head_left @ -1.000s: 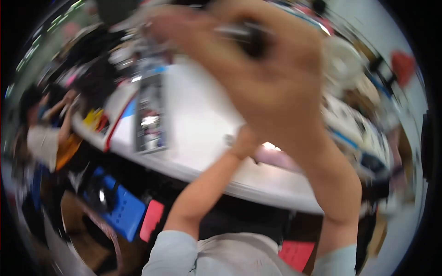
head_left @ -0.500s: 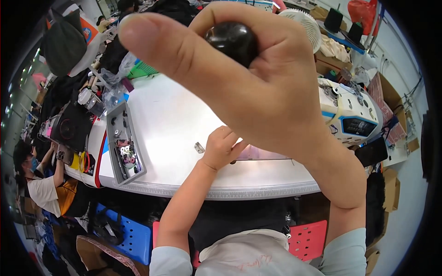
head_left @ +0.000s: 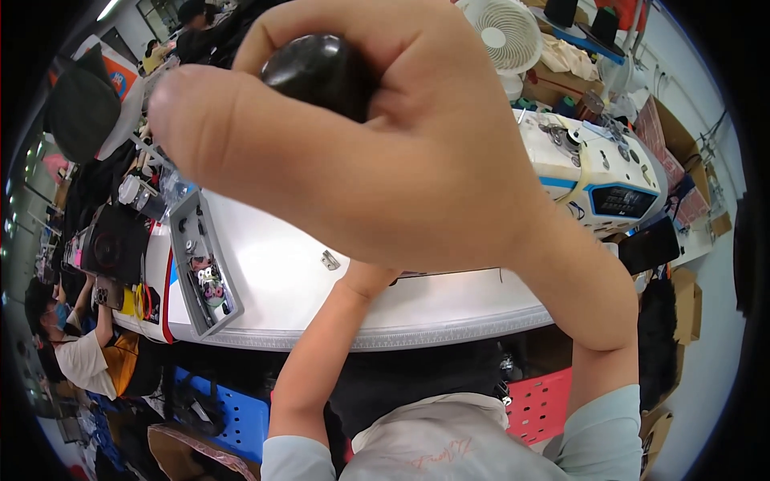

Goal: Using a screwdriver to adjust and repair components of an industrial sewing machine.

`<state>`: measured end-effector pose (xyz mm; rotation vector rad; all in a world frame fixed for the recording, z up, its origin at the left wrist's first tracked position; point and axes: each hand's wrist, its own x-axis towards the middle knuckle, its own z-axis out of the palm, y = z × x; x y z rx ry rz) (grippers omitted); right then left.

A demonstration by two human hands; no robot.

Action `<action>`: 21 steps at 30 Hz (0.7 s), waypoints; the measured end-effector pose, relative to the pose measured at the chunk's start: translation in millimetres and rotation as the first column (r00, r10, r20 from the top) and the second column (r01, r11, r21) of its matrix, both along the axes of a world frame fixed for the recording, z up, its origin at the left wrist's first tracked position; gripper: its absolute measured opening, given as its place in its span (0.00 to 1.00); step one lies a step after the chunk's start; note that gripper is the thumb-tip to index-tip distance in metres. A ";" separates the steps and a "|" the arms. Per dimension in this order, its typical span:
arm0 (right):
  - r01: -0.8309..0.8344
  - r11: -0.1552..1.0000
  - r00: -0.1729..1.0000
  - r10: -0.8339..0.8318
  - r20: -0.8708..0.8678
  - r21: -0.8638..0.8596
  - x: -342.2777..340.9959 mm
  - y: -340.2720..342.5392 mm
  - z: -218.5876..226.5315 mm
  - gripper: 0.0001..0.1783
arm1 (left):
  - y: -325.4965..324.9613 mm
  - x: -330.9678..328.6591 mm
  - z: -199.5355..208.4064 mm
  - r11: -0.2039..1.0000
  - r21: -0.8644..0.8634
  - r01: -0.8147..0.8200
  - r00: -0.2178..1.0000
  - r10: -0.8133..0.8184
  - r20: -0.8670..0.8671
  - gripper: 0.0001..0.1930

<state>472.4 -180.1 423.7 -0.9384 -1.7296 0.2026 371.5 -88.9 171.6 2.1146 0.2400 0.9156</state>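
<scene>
My right hand (head_left: 385,168) is raised close to the camera and fills the upper middle of the view. Its fingers curl round a glossy black rounded knob-like object (head_left: 317,72), whose lower part is hidden, while the thumb stretches to the left. Over the white table (head_left: 273,248), my left hand (head_left: 370,278) lies low down, and only its wrist end shows. My right hand covers its fingers. A strip of a flat item (head_left: 457,272) shows beside the left wrist, mostly hidden. A small metal piece (head_left: 330,260) rests on the table left of that wrist.
A grey tray (head_left: 230,284) of small parts stands at the table's left. A white sewing machine (head_left: 601,168) with a dark screen and a white fan (head_left: 505,36) are at the right. A person (head_left: 84,353) works far left. Blue (head_left: 245,417) and red (head_left: 539,405) stools are below.
My right hand with the black object has shifted left and looks larger. It now covers my left hand's fingers, which showed before. The whole view has turned slightly.
</scene>
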 end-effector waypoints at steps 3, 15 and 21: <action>-0.047 0.998 0.998 0.045 -0.048 -0.034 27.7 9.2 2.4 0.14 | 5.0 -10.3 -0.9 0.969 0.234 -0.083 0.995 0.068 0.072 0.07; -0.230 0.957 0.969 0.208 -0.136 -0.176 74.1 -28.9 -11.2 0.20 | 17.9 -5.3 -18.7 0.950 0.308 -0.054 0.998 0.038 0.060 0.06; -0.304 0.920 0.952 0.281 -0.124 -0.249 50.1 -9.3 12.3 0.23 | 9.9 8.5 -15.7 0.940 0.336 -0.056 0.991 0.012 0.131 0.05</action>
